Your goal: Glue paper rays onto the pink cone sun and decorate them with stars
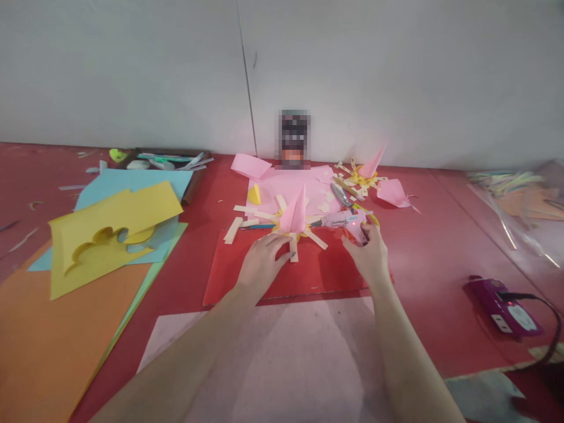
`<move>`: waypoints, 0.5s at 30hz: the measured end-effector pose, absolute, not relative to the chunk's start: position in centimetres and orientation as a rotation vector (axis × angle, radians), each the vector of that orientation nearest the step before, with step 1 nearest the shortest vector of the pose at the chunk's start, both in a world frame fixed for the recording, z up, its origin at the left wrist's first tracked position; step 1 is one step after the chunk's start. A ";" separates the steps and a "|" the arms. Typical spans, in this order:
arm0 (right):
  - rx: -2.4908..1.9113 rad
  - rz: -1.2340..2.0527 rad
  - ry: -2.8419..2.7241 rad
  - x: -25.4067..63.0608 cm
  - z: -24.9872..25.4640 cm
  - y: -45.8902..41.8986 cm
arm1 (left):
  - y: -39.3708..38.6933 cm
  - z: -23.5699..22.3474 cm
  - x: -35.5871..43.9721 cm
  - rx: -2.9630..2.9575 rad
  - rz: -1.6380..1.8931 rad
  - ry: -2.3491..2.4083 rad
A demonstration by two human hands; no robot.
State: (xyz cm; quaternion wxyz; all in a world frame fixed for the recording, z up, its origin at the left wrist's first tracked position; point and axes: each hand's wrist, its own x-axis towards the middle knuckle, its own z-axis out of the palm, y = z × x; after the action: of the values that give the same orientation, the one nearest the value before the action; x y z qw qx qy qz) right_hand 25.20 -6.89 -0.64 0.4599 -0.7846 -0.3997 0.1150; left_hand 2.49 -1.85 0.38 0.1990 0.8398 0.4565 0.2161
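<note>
The step in hand looks like gluing a strip (294, 251) on the near flower (294, 214), at the far edge of the red board (286, 273). The left hand (267, 257) has thumb and forefinger spread beside that strip; the right hand (369, 247) curls its fingers around the gun (343, 219), grip unclear. Gluing calls for a steady strip. Counted: two flowers, one gun, one board.

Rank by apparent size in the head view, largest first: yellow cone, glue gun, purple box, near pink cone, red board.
1. Red board
2. Purple box
3. Glue gun, partly hidden by the right hand, and near pink cone: too alike to rank
4. Yellow cone
</note>
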 end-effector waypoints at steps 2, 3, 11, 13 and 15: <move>-1.951 0.295 -1.013 24.9 -0.3 -7.0 | -1.8 0.3 2.5 2.368 0.591 1.259; -1.957 0.305 -1.025 24.7 -0.2 -7.0 | -1.7 0.2 2.6 2.378 0.582 1.254; -1.968 0.324 -1.052 24.6 -0.1 -7.1 | -1.7 0.1 2.7 2.539 0.556 1.225; -1.974 0.321 -1.058 24.6 0.0 -7.1 | -1.8 0.1 2.7 2.614 0.550 1.205; -1.979 0.328 -1.062 24.5 0.1 -7.1 | -1.8 0.0 2.8 2.689 0.554 1.170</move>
State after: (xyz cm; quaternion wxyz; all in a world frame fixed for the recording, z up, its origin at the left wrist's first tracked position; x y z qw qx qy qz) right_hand 24.52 -7.13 0.14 0.4222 -0.7904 -0.4240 0.1311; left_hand 2.79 -1.79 -0.01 0.0784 0.8982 0.3909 0.1849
